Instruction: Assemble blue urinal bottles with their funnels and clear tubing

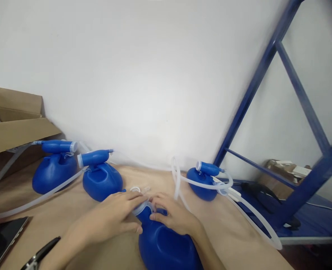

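Note:
A blue plastic bottle [162, 243] lies on the tan table [70, 210] right in front of me, its neck pointing away. My left hand [117, 215] rests over the whitish cap [140, 206] at the neck, fingers curled around it. My right hand [173, 213] grips the neck and shoulder of the same bottle from the other side, fingers bent. A small clear ring [135, 189] lies just beyond my fingertips.
Three more blue bottles with clear tubes stand behind: far left [53, 170], middle [101, 180], right [203, 182]. A cardboard box [16, 123] is at the left, a dark tablet [2, 238] and a pen [40, 253] near left. A blue metal rack [303, 101] rises at the right.

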Demonstrator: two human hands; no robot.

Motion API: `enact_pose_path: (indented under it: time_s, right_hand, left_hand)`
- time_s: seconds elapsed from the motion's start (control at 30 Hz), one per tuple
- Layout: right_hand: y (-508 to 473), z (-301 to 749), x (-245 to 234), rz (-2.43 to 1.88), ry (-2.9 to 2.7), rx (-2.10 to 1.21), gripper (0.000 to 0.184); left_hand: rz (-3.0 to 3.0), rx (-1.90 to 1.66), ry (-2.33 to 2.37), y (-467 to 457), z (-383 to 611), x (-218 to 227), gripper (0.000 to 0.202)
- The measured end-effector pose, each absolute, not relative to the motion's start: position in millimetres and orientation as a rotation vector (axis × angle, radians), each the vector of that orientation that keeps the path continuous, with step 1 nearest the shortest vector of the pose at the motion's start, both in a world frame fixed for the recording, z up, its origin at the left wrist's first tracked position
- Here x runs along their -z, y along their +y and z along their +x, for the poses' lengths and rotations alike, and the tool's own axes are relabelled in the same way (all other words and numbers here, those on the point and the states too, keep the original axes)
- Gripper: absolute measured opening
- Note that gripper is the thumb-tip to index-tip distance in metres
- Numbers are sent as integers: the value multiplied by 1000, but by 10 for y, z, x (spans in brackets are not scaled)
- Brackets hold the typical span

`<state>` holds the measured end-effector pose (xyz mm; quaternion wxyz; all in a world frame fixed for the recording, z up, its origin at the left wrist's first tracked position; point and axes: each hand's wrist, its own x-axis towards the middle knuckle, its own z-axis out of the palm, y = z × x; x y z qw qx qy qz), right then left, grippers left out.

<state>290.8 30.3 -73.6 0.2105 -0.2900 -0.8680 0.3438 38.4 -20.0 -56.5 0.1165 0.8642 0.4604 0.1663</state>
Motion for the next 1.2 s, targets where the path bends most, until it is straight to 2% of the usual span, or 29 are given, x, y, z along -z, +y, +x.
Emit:
enact_pose_path:
  time_s: [0.07,0.2,0.3,0.37,0.43,0.53,0.67,0.77,0.83,0.9,0.93,1.03,1.2]
  right_hand:
    - [281,2928,742,-781,-2376,-983,26]
    - [243,2972,766,-842,-2315,-1020,32]
    - [234,2983,790,-969,-2302,-1024,71]
    - [231,2986,794,-962,-2304,-1065,82]
    - [223,2999,782,-923,-2324,-1136,77]
    - [211,3033,748,-890,-2373,-1164,60]
    - [210,3061,724,-902,-2466,-1074,48]
    - [196,3040,721,-933,-2503,-1030,43]
    - [168,3007,710,-969,-2493,-940,36]
    - [136,2967,693,-995,-2464,-825,28]
    - [124,2949,684,-989,-2451,-796,24]
    - [120,2923,679,-924,-2421,-861,18]
    - [182,2951,730,-931,-2380,-958,31]
  left_hand:
    - [2638,-443,1511,-250,594,643,59]
    - [2675,-517,1810,-169,914,916,37]
    - [2627,-574,1879,-88,993,1047,31]
    - [2562,-630,1914,-38,942,1056,27]
    - [2449,-723,1977,27,803,1009,34]
    - [2275,-887,2069,172,490,912,53]
    - [2196,-1053,2124,378,129,916,51]
    - [2240,-1103,2060,388,65,933,75]
    - [2361,-1065,1827,273,134,862,67]
    - [2469,-921,1501,96,265,740,41]
    - [2467,-795,1379,8,339,681,34]
    - [2438,-623,1315,-137,530,611,33]
    - [2292,-628,1168,4,625,786,40]
